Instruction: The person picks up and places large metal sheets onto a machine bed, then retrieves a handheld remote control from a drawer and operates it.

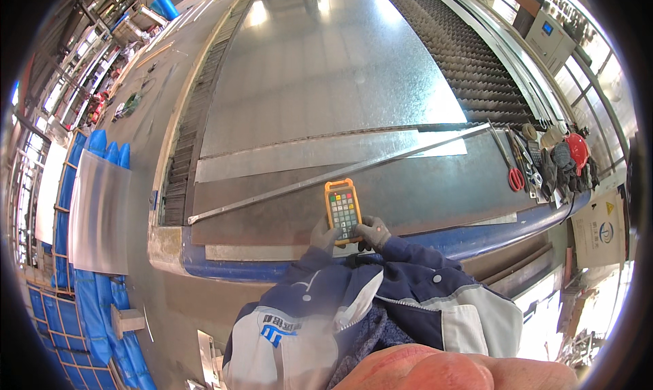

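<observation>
Both of my gloved hands hold an orange-framed handheld remote control [343, 209] with rows of keys, upright in front of my body. My left hand [324, 233] grips its lower left side. My right hand [373, 233] is closed around its lower right corner, the thumb near the bottom keys. Beyond the remote, a long thin metal bar [340, 174] lies slantwise over a dark metal sheet [422, 192]. Part of each hand's fingers is hidden behind the remote.
A large shiny metal sheet [326, 70] covers the slatted machine bed [483, 70]. At the right corner lie red-handled scissors [516, 179], other tools and a red helmet [577, 152]. A blue edge [231, 270] runs along the bed's front. Blue-wrapped sheets [95, 301] stand left.
</observation>
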Motion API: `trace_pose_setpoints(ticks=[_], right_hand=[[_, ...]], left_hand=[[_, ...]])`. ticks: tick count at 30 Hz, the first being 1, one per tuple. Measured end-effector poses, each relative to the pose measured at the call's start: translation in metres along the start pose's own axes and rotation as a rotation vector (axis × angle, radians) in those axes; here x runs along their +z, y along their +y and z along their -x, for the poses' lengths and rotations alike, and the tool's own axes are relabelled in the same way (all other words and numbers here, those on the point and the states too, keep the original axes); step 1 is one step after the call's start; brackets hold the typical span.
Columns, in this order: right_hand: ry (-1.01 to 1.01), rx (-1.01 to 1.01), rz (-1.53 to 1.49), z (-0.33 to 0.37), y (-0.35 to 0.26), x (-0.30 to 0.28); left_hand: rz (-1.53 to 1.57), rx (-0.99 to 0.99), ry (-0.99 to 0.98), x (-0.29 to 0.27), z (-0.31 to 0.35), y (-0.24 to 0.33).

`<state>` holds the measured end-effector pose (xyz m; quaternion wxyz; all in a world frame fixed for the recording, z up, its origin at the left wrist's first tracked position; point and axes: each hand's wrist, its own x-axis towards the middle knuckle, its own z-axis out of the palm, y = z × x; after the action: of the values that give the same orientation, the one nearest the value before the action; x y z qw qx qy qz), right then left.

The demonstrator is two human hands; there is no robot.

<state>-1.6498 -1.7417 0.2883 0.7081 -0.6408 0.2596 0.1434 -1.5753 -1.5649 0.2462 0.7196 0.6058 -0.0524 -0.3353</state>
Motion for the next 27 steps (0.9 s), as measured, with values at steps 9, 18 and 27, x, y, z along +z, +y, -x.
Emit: trace_pose_setpoints(ticks=[9,18,27], right_hand=[[-0.004,-0.06,0.042,0.0,-0.005,0.001],[-0.013,-0.176,0.022,-0.027,-0.001,0.007],[-0.065,-0.238,0.032,-0.013,-0.024,0.014]], left_hand=[[0.147,-0.014,-0.094,0.0,0.004,0.008],[0.303,0.066,-0.146,-0.016,0.001,0.017],[-0.18,0.103,0.111,-0.011,-0.01,0.009]])
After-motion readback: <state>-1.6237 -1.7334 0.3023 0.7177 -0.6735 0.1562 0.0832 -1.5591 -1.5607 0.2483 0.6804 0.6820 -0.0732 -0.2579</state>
